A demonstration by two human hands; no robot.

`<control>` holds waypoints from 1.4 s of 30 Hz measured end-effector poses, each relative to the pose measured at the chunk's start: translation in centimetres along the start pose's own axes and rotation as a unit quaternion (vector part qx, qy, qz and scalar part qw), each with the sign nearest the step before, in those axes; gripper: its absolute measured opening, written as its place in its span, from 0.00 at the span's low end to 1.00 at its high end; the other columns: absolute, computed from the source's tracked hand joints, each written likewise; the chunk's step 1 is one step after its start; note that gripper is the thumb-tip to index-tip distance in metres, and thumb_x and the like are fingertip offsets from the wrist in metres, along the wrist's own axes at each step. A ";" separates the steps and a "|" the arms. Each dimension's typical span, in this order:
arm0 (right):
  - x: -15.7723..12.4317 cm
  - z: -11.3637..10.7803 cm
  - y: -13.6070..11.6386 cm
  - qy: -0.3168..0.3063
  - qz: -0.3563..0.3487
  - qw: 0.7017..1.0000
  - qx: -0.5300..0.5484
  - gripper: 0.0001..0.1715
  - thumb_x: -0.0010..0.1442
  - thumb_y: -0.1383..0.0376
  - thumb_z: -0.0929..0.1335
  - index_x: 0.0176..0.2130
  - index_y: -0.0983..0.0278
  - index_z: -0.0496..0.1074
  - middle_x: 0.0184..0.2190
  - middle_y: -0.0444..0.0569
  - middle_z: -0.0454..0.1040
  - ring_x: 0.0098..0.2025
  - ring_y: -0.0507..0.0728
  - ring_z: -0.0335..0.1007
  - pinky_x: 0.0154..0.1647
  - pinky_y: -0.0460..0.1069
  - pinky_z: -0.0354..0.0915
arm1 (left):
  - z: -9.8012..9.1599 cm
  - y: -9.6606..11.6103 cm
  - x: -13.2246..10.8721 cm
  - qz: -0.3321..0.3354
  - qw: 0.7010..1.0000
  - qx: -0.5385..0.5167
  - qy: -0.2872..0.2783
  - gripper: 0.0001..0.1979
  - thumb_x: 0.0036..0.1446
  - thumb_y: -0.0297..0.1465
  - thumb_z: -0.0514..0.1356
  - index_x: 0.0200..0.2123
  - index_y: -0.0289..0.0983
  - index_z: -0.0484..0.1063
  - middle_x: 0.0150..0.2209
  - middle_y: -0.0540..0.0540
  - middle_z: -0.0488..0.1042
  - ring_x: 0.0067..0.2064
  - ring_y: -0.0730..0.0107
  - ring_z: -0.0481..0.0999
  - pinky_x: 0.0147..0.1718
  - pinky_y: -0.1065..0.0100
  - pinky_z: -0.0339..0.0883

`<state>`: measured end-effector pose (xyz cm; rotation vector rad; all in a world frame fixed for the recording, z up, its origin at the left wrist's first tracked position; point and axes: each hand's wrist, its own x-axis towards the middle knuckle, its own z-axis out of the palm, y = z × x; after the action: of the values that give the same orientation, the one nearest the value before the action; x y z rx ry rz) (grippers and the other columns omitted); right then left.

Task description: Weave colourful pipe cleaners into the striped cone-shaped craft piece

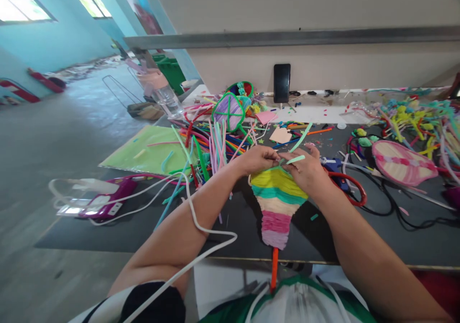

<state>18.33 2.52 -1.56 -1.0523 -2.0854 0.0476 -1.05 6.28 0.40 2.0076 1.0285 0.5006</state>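
Between my hands lies a fan-shaped piece (279,201) with fuzzy stripes of yellow, teal, cream, pink and lilac, its orange stick handle (275,268) pointing toward my body. At its far edge my left hand (261,161) is closed in a pinch; whatever sits between those fingertips is hidden. My right hand (305,170) is closed at the same edge, fingers bent around a pale mint-green pipe cleaner (301,138). A second mint-green length (295,159) sticks out by the right fingers. I cannot tell whether both are one piece.
Bundled pipe cleaners (218,143) lie beyond my left arm. A purple power strip (108,201) with white cables is at left, a bottle (161,93) behind it. Red-handled pliers (354,189) and a pink fan (404,162) lie right. A phone (281,83) leans at the back.
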 end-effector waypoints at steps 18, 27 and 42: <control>0.2 0.2 -0.5 0.001 -0.043 0.998 -0.046 0.08 0.61 0.69 0.63 0.34 0.61 0.72 0.28 0.46 0.76 0.36 0.57 0.73 0.62 0.59 0.53 | 1.2 5.0 -2.1 0.207 0.956 -0.045 0.202 0.06 0.52 0.32 0.64 0.30 0.35 0.73 0.32 0.45 0.74 0.36 0.69 0.74 0.36 0.70 0.68; -0.4 -0.4 -1.5 -0.006 0.008 0.996 -0.090 0.10 0.60 0.73 0.63 0.33 0.61 0.71 0.31 0.43 0.78 0.38 0.55 0.72 0.62 0.59 0.40 | 0.4 3.5 -1.4 0.022 0.921 -0.284 0.266 0.08 0.52 0.32 0.63 0.28 0.34 0.69 0.22 0.50 0.74 0.24 0.70 0.77 0.29 0.68 0.74; -1.3 -0.5 -1.9 -0.063 0.020 0.992 -0.109 0.12 0.54 0.76 0.60 0.29 0.62 0.68 0.29 0.44 0.73 0.35 0.54 0.67 0.58 0.57 0.40 | -0.1 1.8 -1.0 -0.090 0.892 -0.335 0.291 0.10 0.53 0.31 0.64 0.27 0.33 0.66 0.18 0.50 0.71 0.21 0.70 0.76 0.23 0.72 0.72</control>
<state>17.89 0.21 -1.33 -1.2490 -2.2209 -0.0989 -0.80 4.91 1.94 1.1470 1.1618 1.2164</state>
